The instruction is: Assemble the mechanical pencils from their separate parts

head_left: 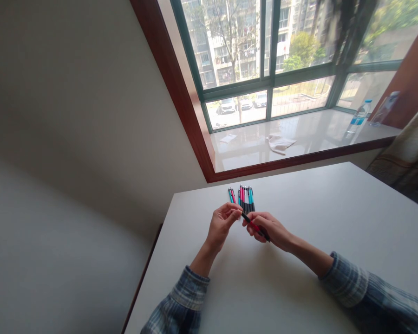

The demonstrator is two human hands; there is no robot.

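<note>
A red and black pen (253,225) slants across the space between my two hands, above the white table. My right hand (270,229) is closed around its barrel. At the pen's upper left end, the thumb and fingers of my left hand (223,226) pinch the tip; whether a small part sits between those fingertips is too small to make out. Just beyond my hands lies a row of several pens (245,197) in pink, teal, white and black. To its left is a smaller group of pens (231,195), partly hidden by my left hand.
The white table (299,204) reaches toward a window ledge (244,155) framed in red-brown wood. On the ledge are a crumpled cloth (279,143), a piece of paper (228,138) and a water bottle (359,116) beside another clear bottle (385,109). A wall (90,139) rises at left.
</note>
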